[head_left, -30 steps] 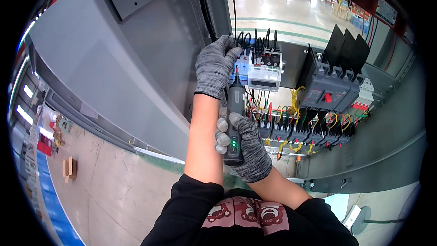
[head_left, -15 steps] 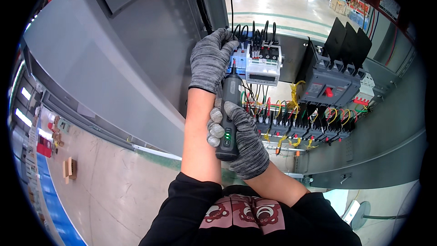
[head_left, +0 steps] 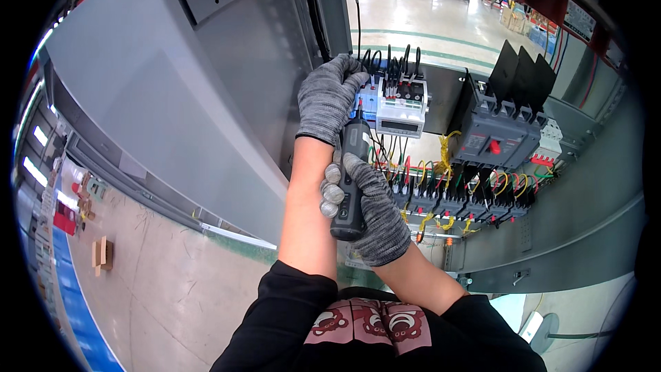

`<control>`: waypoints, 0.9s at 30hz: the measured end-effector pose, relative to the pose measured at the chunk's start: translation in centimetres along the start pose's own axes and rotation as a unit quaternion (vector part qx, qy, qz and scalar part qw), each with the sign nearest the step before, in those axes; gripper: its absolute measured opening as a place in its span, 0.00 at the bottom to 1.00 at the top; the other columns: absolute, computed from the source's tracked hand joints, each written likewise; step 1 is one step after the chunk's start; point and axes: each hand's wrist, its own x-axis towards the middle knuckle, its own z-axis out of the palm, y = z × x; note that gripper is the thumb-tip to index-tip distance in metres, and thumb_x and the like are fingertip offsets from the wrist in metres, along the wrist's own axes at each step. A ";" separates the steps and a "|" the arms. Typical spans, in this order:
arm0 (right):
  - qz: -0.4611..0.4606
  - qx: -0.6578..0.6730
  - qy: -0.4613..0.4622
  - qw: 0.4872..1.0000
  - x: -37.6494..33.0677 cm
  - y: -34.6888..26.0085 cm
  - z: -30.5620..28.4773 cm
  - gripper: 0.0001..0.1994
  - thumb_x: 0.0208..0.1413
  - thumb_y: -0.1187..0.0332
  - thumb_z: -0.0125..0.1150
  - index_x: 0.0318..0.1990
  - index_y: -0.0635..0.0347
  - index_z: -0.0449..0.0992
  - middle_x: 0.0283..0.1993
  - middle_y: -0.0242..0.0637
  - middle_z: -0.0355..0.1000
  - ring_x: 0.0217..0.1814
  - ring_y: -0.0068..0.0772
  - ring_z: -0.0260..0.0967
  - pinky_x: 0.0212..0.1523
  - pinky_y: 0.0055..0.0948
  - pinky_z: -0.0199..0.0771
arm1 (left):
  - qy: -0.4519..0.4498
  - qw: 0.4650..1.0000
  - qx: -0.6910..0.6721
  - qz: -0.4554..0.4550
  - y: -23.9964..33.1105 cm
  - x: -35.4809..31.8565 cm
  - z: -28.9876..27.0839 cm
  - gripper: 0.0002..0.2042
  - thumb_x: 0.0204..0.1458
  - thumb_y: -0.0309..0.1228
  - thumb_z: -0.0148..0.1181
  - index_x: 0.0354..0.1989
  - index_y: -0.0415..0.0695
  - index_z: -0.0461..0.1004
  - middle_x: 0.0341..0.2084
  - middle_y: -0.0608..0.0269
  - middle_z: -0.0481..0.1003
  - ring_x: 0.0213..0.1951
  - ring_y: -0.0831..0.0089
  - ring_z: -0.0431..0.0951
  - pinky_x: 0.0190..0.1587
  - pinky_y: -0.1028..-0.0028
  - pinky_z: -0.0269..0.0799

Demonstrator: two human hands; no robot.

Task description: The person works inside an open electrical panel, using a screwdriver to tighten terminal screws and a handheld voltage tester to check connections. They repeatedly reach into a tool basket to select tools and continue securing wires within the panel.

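Note:
My left hand (head_left: 326, 100), in a grey knit glove, is closed at the top left of a blue terminal device (head_left: 367, 101). Its thumb and fingers pinch around a black wire (head_left: 358, 24) that rises above them; the wire's lower end is hidden. In my right hand (head_left: 380, 210), gloved alike, is a dark grey electric screwdriver (head_left: 352, 165), pointing up and away from me. The screwdriver's tip meets the front of the blue device. Beside that device sits a white meter module (head_left: 401, 117) with a small display and black wires plugged in at its top.
A large grey circuit breaker (head_left: 496, 138) with a red lever and black barrier plates stands to the right. Below it runs a row of small breakers (head_left: 441, 203) with yellow, green and red wires. A grey cabinet panel (head_left: 186, 89) fills the left. A cardboard box (head_left: 102, 255) lies on the floor.
The view has shifted slightly, so the cabinet and hands sit a little to the right. Both hands keep their grip. The green lights on the screwdriver no longer show.

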 end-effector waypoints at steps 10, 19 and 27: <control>0.006 0.042 -0.003 0.999 0.9 0.2 0.1 0.07 0.61 0.67 0.50 0.41 0.61 0.66 0.29 0.33 0.68 0.22 0.25 0.65 0.20 0.23 0.71 | -0.011 1.000 -0.011 0.022 -0.6 0.3 -0.4 0.15 0.49 0.38 0.61 0.43 0.46 0.76 0.39 0.59 0.78 0.43 0.62 0.77 0.48 0.67 0.70; -0.005 0.014 0.007 1.000 1.4 0.6 0.6 0.05 0.60 0.69 0.48 0.33 0.58 0.65 0.24 0.31 0.65 0.20 0.25 0.65 0.19 0.26 0.70 | 0.011 0.997 -0.065 0.029 -1.9 -0.1 -0.2 0.11 0.51 0.34 0.58 0.41 0.44 0.77 0.35 0.57 0.79 0.39 0.65 0.78 0.45 0.70 0.70; -0.026 -0.016 0.026 0.999 1.3 0.8 0.9 0.05 0.59 0.70 0.50 0.36 0.62 0.66 0.25 0.33 0.66 0.20 0.25 0.64 0.20 0.23 0.71 | 0.009 0.996 -0.080 0.031 -1.2 -0.5 -0.4 0.08 0.52 0.28 0.57 0.39 0.40 0.77 0.31 0.62 0.80 0.35 0.75 0.77 0.43 0.76 0.70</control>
